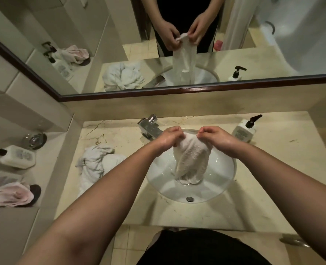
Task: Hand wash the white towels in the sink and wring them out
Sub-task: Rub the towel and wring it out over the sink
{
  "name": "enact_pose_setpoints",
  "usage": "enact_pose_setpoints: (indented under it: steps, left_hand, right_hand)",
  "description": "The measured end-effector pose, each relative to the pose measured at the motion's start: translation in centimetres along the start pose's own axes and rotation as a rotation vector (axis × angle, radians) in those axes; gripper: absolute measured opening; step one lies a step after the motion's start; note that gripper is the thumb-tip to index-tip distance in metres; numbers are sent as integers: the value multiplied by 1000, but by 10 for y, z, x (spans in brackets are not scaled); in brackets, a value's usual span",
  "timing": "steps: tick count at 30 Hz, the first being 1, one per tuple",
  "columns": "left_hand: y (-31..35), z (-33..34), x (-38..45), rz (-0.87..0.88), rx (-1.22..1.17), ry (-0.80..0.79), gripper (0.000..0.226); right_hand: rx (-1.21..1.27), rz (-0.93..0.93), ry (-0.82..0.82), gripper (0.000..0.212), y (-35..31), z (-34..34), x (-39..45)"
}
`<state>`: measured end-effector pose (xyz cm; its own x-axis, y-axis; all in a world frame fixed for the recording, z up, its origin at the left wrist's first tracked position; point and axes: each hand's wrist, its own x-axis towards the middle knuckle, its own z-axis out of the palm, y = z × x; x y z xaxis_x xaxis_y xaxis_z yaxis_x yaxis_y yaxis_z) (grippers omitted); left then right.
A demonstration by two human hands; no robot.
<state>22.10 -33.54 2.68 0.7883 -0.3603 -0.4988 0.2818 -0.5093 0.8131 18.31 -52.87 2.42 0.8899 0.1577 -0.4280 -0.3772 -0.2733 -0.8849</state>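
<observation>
A wet white towel [191, 157] hangs over the round white sink [227, 180], its lower end touching the basin. My left hand [169, 139] pinches the towel's top edge on the left. My right hand [218, 139] pinches the same edge on the right, both hands held close together above the basin. A heap of white towels [95, 165] lies crumpled on the counter left of the sink. The chrome tap [150, 127] stands behind my left hand; no water stream is visible.
A white pump bottle [244, 130] stands on the counter at back right. On the left ledge sit another pump bottle [18, 156], a glass dish [35, 140] and a pink cloth [11, 196]. A framed mirror [177, 90] runs along the back wall.
</observation>
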Motion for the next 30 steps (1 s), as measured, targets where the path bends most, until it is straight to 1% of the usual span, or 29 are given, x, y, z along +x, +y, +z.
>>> enact_pose_setpoints:
  steps: [3,5,6,7,9,10,12,13,16,18,21,24,26,30]
  left_hand:
    - [14,10,-1,69,3,23,20]
    - [20,17,-2,111,17,16,21]
    - [22,18,-3,122,35,18,22]
    - [23,18,-3,127,55,16,22]
    - [23,14,-2,122,98,4,21]
    - [23,13,-3,114,115,-6,22]
    - [22,15,-2,104,148,-9,24]
    - [22,17,-2,100,167,2,24]
    - [20,21,-2,102,192,39,25]
    - [16,20,-4,90,167,43,26]
    - [10,21,-6,84,117,21,27]
    - [10,25,-5,103,75,-9,28]
    - [10,28,-5,95,102,-23,30]
    - [14,33,-7,82,197,-61,25]
  right_hand:
    - [73,85,-105,16,11,-11,1]
    - [151,103,-170,10,18,-16,3]
    - [195,104,-183,4,21,-19,4]
    - [225,106,-190,4,23,-22,4]
    - [219,129,-232,19,27,-29,4]
    - [173,143,-272,24,27,-31,3]
    - [51,154,-343,26,25,-31,2]
    - [-3,140,-335,24,23,-30,2]
    - [-99,29,-188,12,13,-29,3]
    - [-146,-23,-138,12,6,-31,5]
    - [-222,-66,-150,16,-2,-35,8]
    - [-254,-85,-186,12,-8,-38,7]
    - [-248,-108,-194,15,-10,-39,5]
    - [-264,-139,-180,18,-16,-39,1]
